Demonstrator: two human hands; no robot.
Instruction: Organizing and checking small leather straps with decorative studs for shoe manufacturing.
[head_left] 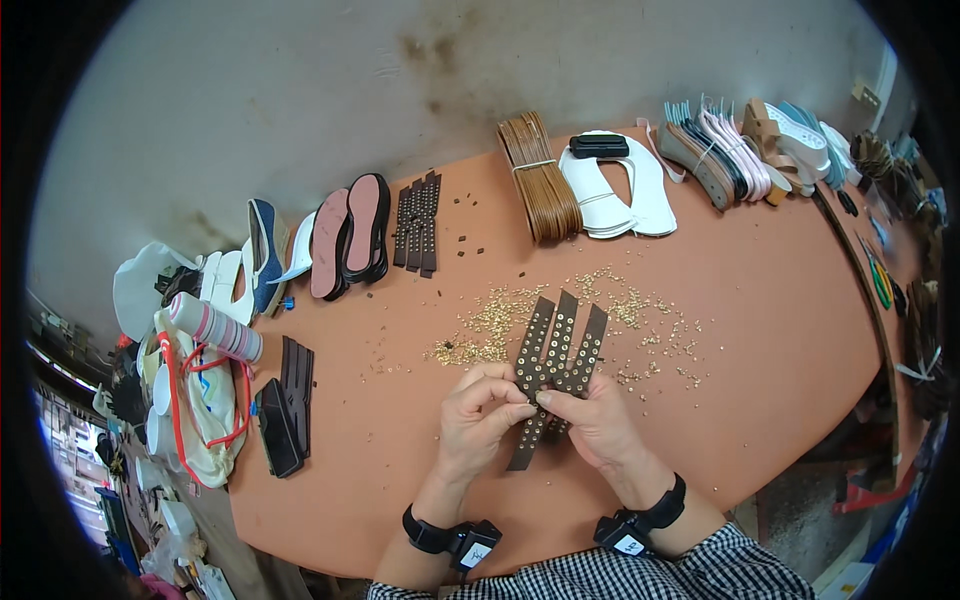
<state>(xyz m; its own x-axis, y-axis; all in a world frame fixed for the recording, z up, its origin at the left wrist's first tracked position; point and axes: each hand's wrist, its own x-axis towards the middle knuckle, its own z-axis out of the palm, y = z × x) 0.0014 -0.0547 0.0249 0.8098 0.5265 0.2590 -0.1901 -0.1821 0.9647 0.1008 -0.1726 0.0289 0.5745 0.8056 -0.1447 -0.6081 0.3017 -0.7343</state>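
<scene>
A dark brown strappy shoe upper [558,372], dotted with rows of small gold studs, is held up over the table in front of me. My right hand [606,428] grips it from the right, thumb on its front near the middle where the straps join. From the left, my left hand [480,420] reaches to the same spot. Its thumb and forefinger are pinched together against the upper; whatever is between their tips is too small or hidden. Behind the upper, many loose gold studs [490,325] lie scattered over the tabletop.
On the orange-brown table [780,330], a stack of studded straps [416,225], pink insoles [367,225] and a brown cord bundle [540,180] line the back. White cutouts [650,195] and wedge soles [700,155] stand right of them. A black case [281,428] lies left.
</scene>
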